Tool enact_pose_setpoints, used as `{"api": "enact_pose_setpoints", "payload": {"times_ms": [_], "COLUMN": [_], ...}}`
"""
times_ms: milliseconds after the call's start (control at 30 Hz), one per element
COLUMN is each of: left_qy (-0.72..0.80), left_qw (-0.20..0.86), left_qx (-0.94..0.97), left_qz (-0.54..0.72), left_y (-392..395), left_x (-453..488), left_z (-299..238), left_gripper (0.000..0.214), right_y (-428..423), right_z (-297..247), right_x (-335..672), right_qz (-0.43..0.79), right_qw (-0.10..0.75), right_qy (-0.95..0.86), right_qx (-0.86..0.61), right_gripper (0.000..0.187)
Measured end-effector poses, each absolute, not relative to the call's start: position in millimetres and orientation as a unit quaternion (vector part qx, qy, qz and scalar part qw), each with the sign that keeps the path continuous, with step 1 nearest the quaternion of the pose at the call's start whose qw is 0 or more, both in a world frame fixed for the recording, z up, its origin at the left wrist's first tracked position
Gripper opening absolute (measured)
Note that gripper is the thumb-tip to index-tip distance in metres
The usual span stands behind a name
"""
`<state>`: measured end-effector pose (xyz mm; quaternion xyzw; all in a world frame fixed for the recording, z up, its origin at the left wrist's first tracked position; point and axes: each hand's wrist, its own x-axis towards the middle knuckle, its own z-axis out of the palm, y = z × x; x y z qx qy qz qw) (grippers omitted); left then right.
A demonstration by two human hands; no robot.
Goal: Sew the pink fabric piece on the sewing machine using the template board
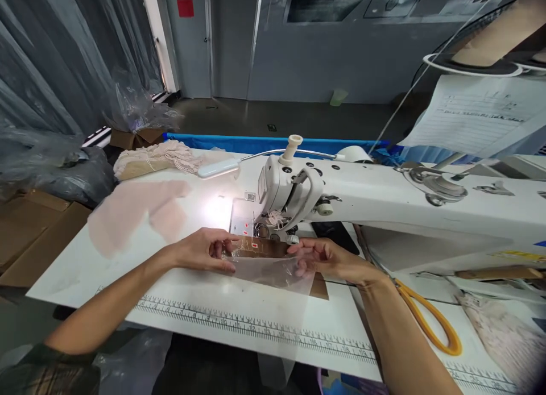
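A thin, see-through piece of fabric (pixel 273 273) lies on the white sewing table (pixel 205 310) in front of the needle of a white sewing machine (pixel 384 199). My left hand (pixel 205 250) pinches the fabric's left edge with fingers closed. At the right edge, my right hand (pixel 326 258) grips the same fabric, fingers curled. Both hands sit just short of the presser foot (pixel 260 230), which is lit by a small lamp (pixel 218 167).
Pale pink fabric pieces (pixel 136 213) lie at the left of the table, with a bundle of cream lace (pixel 156 159) behind. Orange-handled scissors (pixel 430 318) rest at the right. Cardboard boxes (pixel 38 230) and plastic sheeting stand to the left. A printed ruler (pixel 256 327) runs along the table's front.
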<state>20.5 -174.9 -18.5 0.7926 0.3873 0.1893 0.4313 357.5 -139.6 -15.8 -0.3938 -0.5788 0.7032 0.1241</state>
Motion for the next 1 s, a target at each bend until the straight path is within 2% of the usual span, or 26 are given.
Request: {"api": "enact_pose_setpoints", "payload": {"times_ms": [133,267,433,533,600,667,733,833,933,1000], "left_qy": [0.352,0.347,0.354,0.304,0.287,0.289,0.282,0.24,0.194,0.184], "left_qw": [0.228,0.153,0.124,0.17,0.236,0.325,0.419,0.533,0.597,0.607], "left_qx": [0.881,0.904,0.889,0.897,0.896,0.877,0.846,0.802,0.77,0.763], "left_qz": [0.22,0.196,0.261,0.273,0.242,0.207,0.174,0.123,0.112,0.125], "left_y": [-186.5,-190.7,-190.7,-192.8,-195.3,-198.2,-201.4,-208.4,-217.2,-220.1], "left_x": [33.5,41.3,48.2,55.6,62.1,68.7,73.9,76.3,71.2,64.2], "left_z": [-18.7,-29.7,-36.1,-27.9,-17.1,-3.8,9.3,24.8,33.8,34.8], "left_gripper": [0.047,0.054,0.049,0.059,0.07,0.071,0.058,0.026,0.017,0.015], "right_y": [-140.1,-142.9,-153.2,-165.7,-174.5,-181.6,-185.9,-187.1,-183.6,-178.9], "right_z": [-16.3,-16.1,-15.2,-9.3,-3.9,0.7,2.7,0.8,-1.2,-0.6], "right_x": [351.7,349.2,338.0,324.5,317.5,315.6,319.6,333.5,346.7,349.6], "right_qz": [0.699,0.684,0.686,0.701,0.702,0.713,0.739,0.787,0.81,0.802], "right_qw": [0.113,0.124,0.151,0.128,0.112,0.104,0.09,0.079,0.089,0.085], "right_qy": [-0.562,-0.577,-0.6,-0.62,-0.638,-0.641,-0.624,-0.589,-0.569,-0.577], "right_qx": [-0.428,-0.429,-0.383,-0.329,-0.296,-0.266,-0.238,-0.168,-0.11,-0.125], "right_gripper": [0.046,0.045,0.05,0.048,0.048,0.047,0.045,0.042,0.042,0.046]}}
